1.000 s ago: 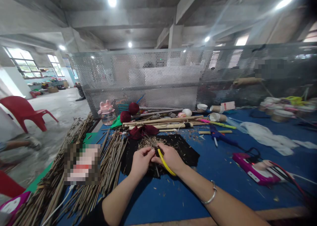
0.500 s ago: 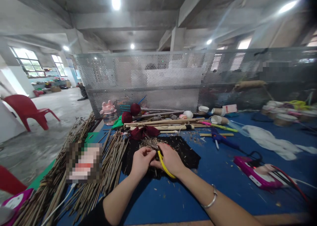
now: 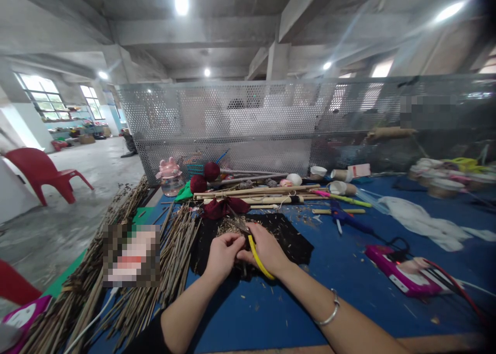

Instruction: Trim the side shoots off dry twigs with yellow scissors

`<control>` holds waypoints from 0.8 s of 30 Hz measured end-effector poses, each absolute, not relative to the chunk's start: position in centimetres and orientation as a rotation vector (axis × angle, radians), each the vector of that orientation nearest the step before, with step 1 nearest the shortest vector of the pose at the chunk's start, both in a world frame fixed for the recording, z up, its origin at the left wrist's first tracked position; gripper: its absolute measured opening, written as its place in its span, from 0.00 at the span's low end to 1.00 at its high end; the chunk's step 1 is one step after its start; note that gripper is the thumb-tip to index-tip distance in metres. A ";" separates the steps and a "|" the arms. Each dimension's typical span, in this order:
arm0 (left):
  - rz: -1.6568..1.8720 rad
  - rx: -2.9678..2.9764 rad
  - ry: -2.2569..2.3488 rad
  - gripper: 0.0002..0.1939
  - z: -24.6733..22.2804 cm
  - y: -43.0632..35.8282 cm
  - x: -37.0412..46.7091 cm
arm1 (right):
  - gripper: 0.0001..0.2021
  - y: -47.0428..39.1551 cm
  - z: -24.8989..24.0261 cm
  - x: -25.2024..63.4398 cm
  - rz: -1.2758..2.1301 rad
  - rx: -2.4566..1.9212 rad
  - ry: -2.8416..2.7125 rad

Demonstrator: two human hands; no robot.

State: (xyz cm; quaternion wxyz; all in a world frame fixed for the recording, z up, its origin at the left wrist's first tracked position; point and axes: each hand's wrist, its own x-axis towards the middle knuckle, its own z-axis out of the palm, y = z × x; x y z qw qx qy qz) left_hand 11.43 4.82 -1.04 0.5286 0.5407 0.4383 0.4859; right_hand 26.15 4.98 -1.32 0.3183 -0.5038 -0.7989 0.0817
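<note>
My right hand (image 3: 267, 248) is closed around yellow-handled scissors (image 3: 258, 258), whose metal blades point up and to the left. Beside it my left hand (image 3: 223, 253) pinches with thumb and fingertips close to the blades. A thin twig (image 3: 243, 268) pokes out below the fingertips; most of it is hidden by the hands. Under both hands lies a black cloth (image 3: 292, 240), strewn with small cut bits (image 3: 227, 227). Dark red fabric (image 3: 225, 207) rests at the cloth's far edge.
Bundled twigs (image 3: 174, 256) lie to the left, near a blurred-out pinkish item (image 3: 134, 256). Bamboo sticks (image 3: 251, 193) and red balls (image 3: 212, 171) sit at the back before a perforated metal screen (image 3: 217, 121). To the right are a blue glue gun (image 3: 349, 218) and a magenta power strip (image 3: 403, 276).
My hands have barely shifted, and the scissors' yellow handle sits slightly further right. More of the cut bits show above my left hand.
</note>
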 end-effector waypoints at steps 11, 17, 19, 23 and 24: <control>1.166 1.255 1.103 0.16 -1.4 5.0 11.4 | 0.24 5.0 -1.4 26.1 0.264 -1.378 -2.059; 1.187 1.265 1.140 0.15 -1.6 5.2 11.3 | 0.19 5.0 -1.5 26.0 0.247 -1.439 -2.078; 1.177 1.249 1.154 0.15 -1.6 5.2 11.3 | 0.19 5.0 -1.6 26.0 0.247 -1.460 -2.082; 1.157 1.209 1.150 0.16 -1.7 5.2 11.3 | 0.19 5.0 -1.6 26.1 0.232 -1.495 -2.090; 1.154 1.196 1.145 0.16 -1.7 5.3 11.3 | 0.19 5.0 -1.6 26.1 0.218 -1.495 -2.097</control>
